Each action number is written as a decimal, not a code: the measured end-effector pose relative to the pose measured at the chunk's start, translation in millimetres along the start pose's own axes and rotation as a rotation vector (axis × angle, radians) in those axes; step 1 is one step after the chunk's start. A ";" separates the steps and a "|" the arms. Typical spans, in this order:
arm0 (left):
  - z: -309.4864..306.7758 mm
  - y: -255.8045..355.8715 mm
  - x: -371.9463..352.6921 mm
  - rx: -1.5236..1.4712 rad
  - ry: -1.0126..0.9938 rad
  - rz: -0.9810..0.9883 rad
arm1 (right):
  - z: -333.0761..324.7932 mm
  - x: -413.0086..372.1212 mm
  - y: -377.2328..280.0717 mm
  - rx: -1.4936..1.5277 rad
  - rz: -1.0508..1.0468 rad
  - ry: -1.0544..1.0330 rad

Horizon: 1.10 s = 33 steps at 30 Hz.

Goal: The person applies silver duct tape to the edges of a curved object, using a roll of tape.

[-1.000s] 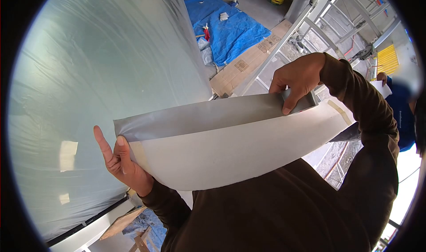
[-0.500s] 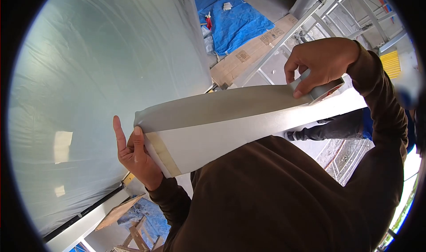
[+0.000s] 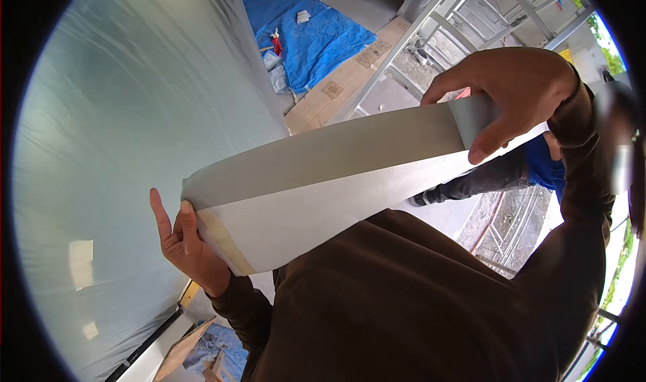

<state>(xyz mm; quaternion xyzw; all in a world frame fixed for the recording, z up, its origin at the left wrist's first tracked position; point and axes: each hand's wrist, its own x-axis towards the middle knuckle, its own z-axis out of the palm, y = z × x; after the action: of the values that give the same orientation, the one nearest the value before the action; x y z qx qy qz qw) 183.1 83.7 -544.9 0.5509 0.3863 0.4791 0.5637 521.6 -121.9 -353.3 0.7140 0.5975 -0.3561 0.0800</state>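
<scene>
A wide strip of grey tape [image 3: 330, 143] runs taut along the upper edge of a long white panel [image 3: 303, 214]. Close to the panel's left end, a beige tape band [image 3: 225, 239] crosses its face. My left hand [image 3: 192, 247] pinches the strip's left end at the panel corner, thumb on top and one finger pointing up. At the other end, my right hand [image 3: 515, 96] is wrapped round the grey tape roll [image 3: 470, 116], thumb over its near side. Most of the roll is hidden by the hand.
Clear plastic sheeting [image 3: 134, 140] covers the left side. Beyond lie a blue tarp [image 3: 316, 39] and flattened cardboard [image 3: 336, 89]. A metal ladder [image 3: 397, 62] stands at upper right. Another person's dark-trousered leg [image 3: 481, 180] shows under my right arm.
My right hand has moved outward, its grip now further round the roll, and more of the grey strip is showing. My left hand keeps its pinch at the corner. The whole view has shifted.
</scene>
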 end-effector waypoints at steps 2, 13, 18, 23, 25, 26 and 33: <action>2.6 0.3 1.6 0.001 -0.017 -0.016 | -0.4 -7.0 -1.7 0.115 0.005 -0.053; 3.8 8.6 9.7 -0.023 0.015 0.098 | 40.9 0.8 36.6 0.799 -0.281 -0.358; -8.3 2.5 11.7 -0.008 0.059 0.087 | 56.8 -0.4 25.8 1.172 -0.613 -0.586; -14.3 2.4 4.5 -0.051 0.113 0.179 | 46.6 -26.1 0.1 0.784 -0.022 -0.203; -8.4 3.1 -5.3 -0.009 0.154 0.231 | 66.3 -21.2 8.9 0.428 -0.245 0.127; -9.9 2.2 -6.7 -0.008 0.149 0.233 | 63.4 -21.8 -2.4 0.374 -0.081 0.141; 5.5 4.7 -14.8 0.119 0.071 0.204 | 49.5 -21.8 -26.8 0.283 0.350 0.094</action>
<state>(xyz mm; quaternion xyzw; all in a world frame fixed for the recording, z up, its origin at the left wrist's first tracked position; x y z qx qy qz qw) 184.3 67.7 -541.1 0.6024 0.3757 0.5293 0.4644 476.1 -158.7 -368.1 0.8267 0.4116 -0.3835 0.0117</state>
